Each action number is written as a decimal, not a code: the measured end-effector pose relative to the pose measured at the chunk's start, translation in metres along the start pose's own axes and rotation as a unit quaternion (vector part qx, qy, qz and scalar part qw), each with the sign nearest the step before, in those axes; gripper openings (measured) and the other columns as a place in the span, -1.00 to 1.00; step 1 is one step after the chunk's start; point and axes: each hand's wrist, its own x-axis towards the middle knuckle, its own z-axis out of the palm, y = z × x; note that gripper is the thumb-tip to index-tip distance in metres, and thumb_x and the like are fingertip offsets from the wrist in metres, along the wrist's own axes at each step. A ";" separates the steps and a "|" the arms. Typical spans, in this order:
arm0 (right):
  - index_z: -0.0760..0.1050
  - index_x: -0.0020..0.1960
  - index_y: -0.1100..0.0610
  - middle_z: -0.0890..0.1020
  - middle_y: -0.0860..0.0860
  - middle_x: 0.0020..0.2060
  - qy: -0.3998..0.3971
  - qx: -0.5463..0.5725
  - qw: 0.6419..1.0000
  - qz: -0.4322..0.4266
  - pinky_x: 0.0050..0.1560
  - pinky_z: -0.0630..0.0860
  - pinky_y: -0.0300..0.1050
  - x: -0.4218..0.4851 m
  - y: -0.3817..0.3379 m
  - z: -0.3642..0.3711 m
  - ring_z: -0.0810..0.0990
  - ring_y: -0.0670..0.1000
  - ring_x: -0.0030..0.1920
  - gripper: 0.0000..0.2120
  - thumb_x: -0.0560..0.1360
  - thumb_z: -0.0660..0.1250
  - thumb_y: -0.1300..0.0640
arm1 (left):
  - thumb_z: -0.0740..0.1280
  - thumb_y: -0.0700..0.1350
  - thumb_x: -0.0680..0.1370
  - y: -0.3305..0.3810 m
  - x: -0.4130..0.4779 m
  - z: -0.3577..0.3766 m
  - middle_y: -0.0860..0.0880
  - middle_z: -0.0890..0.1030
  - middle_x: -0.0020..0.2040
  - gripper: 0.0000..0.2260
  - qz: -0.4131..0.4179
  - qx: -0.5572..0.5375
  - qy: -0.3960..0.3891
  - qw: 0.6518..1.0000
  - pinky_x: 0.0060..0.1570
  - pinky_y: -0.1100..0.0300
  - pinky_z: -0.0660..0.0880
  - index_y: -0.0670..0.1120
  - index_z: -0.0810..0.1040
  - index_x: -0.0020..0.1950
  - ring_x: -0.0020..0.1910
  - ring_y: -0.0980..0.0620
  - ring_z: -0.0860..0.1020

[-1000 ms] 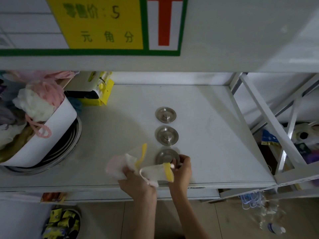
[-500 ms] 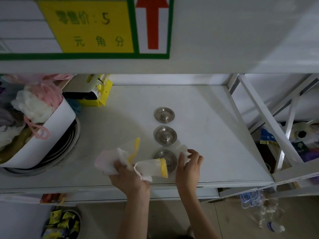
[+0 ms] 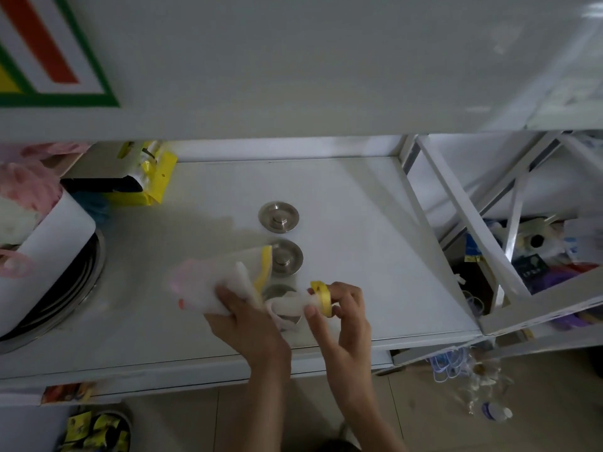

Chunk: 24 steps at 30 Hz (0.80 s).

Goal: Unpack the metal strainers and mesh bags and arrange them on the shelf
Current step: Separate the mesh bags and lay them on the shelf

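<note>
The left hand (image 3: pixel 243 316) grips a bunch of mesh bags (image 3: pixel 215 282) above the shelf (image 3: pixel 375 256) while right fingers (image 3: pixel 310 310) pinch one bag's yellow rim (image 3: pixel 321 296); peel it free slowly, clear of the strainers (image 3: pixel 278 216).

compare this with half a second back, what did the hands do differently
The right hand, then resting open on the shelf beside the nearest strainer, has lifted and now pinches the yellow-rimmed end of one mesh bag, drawing it right, away from the bunch of mesh bags in the left hand. The left hand keeps gripping that bunch. All three strainers stay in their row.
</note>
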 end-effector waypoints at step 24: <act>0.43 -0.30 0.15 0.57 0.13 -0.23 -0.068 0.282 0.893 0.345 -0.12 0.64 -0.21 0.080 0.029 -0.040 0.60 0.00 -0.24 -0.70 0.44 0.31 0.51 | 0.16 -0.29 0.64 0.005 -0.029 0.029 0.04 0.47 -0.22 -0.91 0.220 0.141 -0.025 0.965 -0.22 0.63 0.36 -0.21 0.45 0.02 -0.21 0.43 0.51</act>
